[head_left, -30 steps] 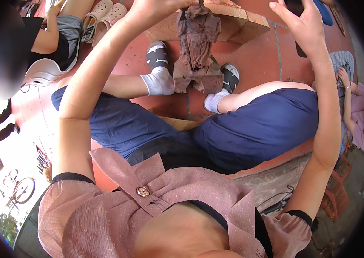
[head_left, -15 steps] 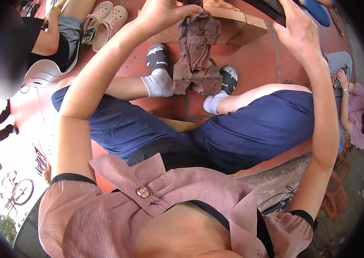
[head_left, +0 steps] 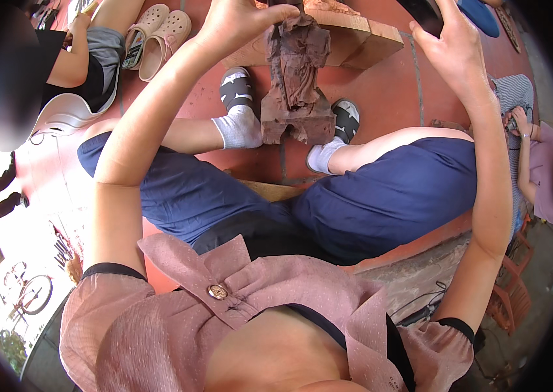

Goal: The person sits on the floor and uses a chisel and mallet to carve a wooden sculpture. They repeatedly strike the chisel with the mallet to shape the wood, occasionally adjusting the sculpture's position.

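Observation:
A dark brown wooden carving stands upright between my feet on a squared base, its surface cut into folds like a draped figure. My left hand grips it near the top, the thumb lying across its upper end; the other fingers run behind it and past the picture's upper edge. My right hand is raised at the upper right, closed around a smooth black object. Most of that object lies outside the picture, so its kind cannot be told.
Behind the carving lies a thick pale wooden block on red floor tiles. Beige clogs stand at the upper left, near a seated person. Another person works at the far right, by orange plastic chairs.
The black object in my right hand has slid up, and less of it shows. My left hand keeps its hold on the carving; both appear slightly further left.

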`<state>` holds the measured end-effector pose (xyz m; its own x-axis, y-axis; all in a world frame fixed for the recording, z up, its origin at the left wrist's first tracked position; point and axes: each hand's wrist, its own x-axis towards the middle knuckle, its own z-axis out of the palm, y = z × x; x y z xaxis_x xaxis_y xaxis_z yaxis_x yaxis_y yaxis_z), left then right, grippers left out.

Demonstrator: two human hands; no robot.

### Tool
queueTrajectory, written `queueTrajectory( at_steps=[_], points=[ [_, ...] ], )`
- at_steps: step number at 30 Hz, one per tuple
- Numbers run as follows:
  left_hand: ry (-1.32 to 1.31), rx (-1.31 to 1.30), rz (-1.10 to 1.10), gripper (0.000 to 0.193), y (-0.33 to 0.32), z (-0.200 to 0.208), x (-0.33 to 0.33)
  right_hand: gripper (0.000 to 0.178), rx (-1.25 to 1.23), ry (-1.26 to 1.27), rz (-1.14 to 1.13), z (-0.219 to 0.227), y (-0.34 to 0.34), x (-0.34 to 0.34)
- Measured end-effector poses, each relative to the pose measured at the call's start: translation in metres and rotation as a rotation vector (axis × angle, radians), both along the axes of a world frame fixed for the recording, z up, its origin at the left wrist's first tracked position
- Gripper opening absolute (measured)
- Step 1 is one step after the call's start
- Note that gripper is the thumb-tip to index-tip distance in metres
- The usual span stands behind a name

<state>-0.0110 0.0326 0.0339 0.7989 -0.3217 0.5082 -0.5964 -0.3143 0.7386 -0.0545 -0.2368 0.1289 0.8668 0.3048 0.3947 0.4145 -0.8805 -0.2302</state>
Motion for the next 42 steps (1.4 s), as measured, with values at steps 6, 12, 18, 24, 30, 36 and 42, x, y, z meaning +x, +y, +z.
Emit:
queueTrajectory(
  at_steps=[6, 12, 18, 24, 30, 36, 42],
  points=[
    [0.041, 0.065, -0.042, 0.04, -0.005, 0.007, -0.01, 0.042, -0.043, -0.033, 0.061, 0.006, 0.004, -0.004],
    [0.091, 0.039, -0.028, 0.04, -0.004, 0.0, 0.006, 0.04, -0.056, -0.049, 0.031, 0.004, 0.01, -0.011],
    [0.17, 0.205, -0.012, 0.051, -0.001, -0.013, 0.013, 0.043, -0.236, 0.01, 0.029, -0.002, -0.003, -0.003],
    [0.23, 0.02, -0.073, 0.052, -0.002, -0.009, 0.008, 0.042, -0.226, 0.006, 0.026, -0.001, 0.0, -0.009],
    [0.401, -0.222, 0.008, 0.051, 0.026, 0.021, -0.006, 0.046, 0.003, -0.005, -0.054, -0.022, -0.03, 0.007],
    [0.226, -0.138, -0.009, 0.032, -0.013, 0.01, -0.038, 0.048, 0.027, 0.144, -0.136, -0.015, -0.039, 0.001],
    [-0.016, 0.043, -0.477, 0.031, -0.08, -0.038, -0.091, 0.037, -0.049, 0.158, -0.129, -0.018, -0.047, -0.022]
  ],
)
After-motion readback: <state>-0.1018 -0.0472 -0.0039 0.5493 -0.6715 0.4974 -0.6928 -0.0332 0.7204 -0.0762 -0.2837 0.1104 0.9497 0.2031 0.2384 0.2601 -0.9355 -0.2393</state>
